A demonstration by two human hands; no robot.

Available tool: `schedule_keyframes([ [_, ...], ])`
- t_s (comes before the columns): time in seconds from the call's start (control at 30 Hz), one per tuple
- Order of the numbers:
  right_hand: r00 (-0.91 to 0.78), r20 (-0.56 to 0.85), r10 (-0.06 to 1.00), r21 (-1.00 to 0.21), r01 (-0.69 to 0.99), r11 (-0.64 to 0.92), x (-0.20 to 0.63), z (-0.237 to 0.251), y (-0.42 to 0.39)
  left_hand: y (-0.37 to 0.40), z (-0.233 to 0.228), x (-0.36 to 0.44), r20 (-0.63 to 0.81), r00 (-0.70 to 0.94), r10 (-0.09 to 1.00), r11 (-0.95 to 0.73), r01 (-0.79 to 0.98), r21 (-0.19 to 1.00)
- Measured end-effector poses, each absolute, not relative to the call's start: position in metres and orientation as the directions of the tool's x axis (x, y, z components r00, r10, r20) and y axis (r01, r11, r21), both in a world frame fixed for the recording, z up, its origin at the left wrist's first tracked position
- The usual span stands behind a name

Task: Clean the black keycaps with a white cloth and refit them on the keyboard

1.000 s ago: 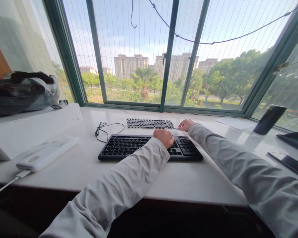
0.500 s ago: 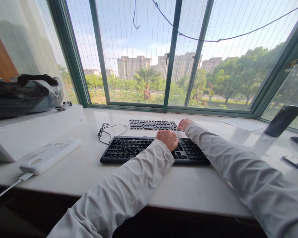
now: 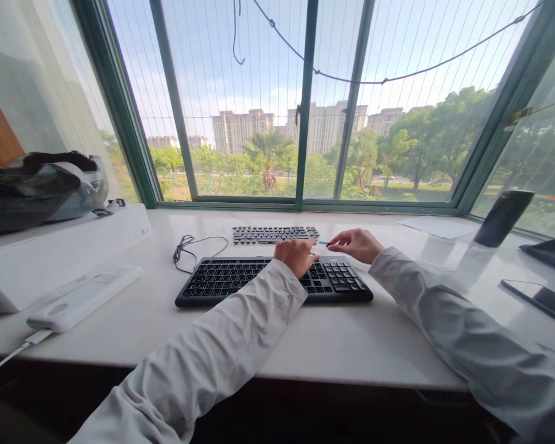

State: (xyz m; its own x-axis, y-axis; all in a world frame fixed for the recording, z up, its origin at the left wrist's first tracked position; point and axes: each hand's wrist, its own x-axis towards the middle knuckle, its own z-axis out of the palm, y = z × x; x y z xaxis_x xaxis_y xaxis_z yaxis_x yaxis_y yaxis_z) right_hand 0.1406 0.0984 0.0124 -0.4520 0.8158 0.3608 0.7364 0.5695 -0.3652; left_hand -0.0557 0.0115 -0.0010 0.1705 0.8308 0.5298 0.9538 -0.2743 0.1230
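A black keyboard (image 3: pixel 231 280) lies on the white desk, its main keys showing bare square frames while the number pad at right bears flat caps. Over its upper right part is my left hand (image 3: pixel 295 256), fingers curled, their tips partly hidden; whether they hold anything I cannot make out. Just to the right, my right hand (image 3: pixel 358 245) is raised with thumb and fingers pinched on a small dark piece with a bluish tip (image 3: pixel 324 243), which points toward my left hand. Behind the keyboard, loose dark keycaps (image 3: pixel 268 234) lie in rows.
A coiled black cable (image 3: pixel 181 251) lies left of the keyboard. Further left are a white power bank (image 3: pixel 86 299) with a cable and a white box (image 3: pixel 65 246) under a dark bag-like item. A phone (image 3: pixel 539 299), a dark upright object (image 3: pixel 504 217) and paper (image 3: pixel 437 227) are at right.
My right hand has drawn back to the right from the end of the keycap rows, with the small piece now visible in its fingers. My left hand has turned slightly. The view has shifted a little.
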Motion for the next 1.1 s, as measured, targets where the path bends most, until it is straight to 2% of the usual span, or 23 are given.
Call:
schedule_keyframes([
  [0.23,-0.53,0.422,0.735,-0.339,0.66,0.671,0.137,0.003,0.084,0.012,-0.005,-0.053,0.552,0.232,0.801,-0.359,0.924,0.133],
  [0.47,-0.497,0.427,0.756,-0.466,0.596,0.654,0.126,-0.001,0.074,0.008,-0.002,-0.051,0.608,0.274,0.746,-0.428,0.896,0.121],
  [0.6,-0.523,0.337,0.783,-0.546,0.569,0.615,0.131,0.006,0.075,0.008,-0.003,-0.051,0.644,0.25,0.723,-0.413,0.904,0.114],
  [0.67,-0.516,0.334,0.789,-0.502,0.611,0.612,0.139,0.013,0.08,0.009,-0.004,-0.051,0.653,0.229,0.722,-0.391,0.913,0.113],
  [0.73,-0.409,0.389,0.825,-0.385,0.742,0.549,0.152,0.017,0.089,0.01,-0.005,-0.051,0.655,0.198,0.729,-0.361,0.924,0.123],
  [0.77,-0.323,0.417,0.849,-0.316,0.825,0.469,0.158,0.017,0.094,0.01,-0.006,-0.05,0.655,0.181,0.734,-0.345,0.93,0.13],
  [0.83,-0.198,0.361,0.911,-0.205,0.936,0.285,0.17,0.014,0.104,0.01,-0.006,-0.05,0.652,0.15,0.743,-0.316,0.938,0.144],
  [0.9,-0.124,0.227,0.966,-0.128,0.98,0.155,0.178,0.006,0.111,0.01,-0.007,-0.049,0.647,0.133,0.751,-0.299,0.942,0.154],
  [1.0,-0.126,0.06,0.99,-0.102,0.986,0.132,0.181,-0.005,0.117,0.01,-0.008,-0.049,0.639,0.13,0.758,-0.3,0.939,0.165],
  [1.1,-0.115,0.075,0.991,-0.15,0.981,0.125,0.175,-0.004,0.116,0.01,-0.008,-0.049,0.637,0.123,0.761,-0.302,0.936,0.179],
])
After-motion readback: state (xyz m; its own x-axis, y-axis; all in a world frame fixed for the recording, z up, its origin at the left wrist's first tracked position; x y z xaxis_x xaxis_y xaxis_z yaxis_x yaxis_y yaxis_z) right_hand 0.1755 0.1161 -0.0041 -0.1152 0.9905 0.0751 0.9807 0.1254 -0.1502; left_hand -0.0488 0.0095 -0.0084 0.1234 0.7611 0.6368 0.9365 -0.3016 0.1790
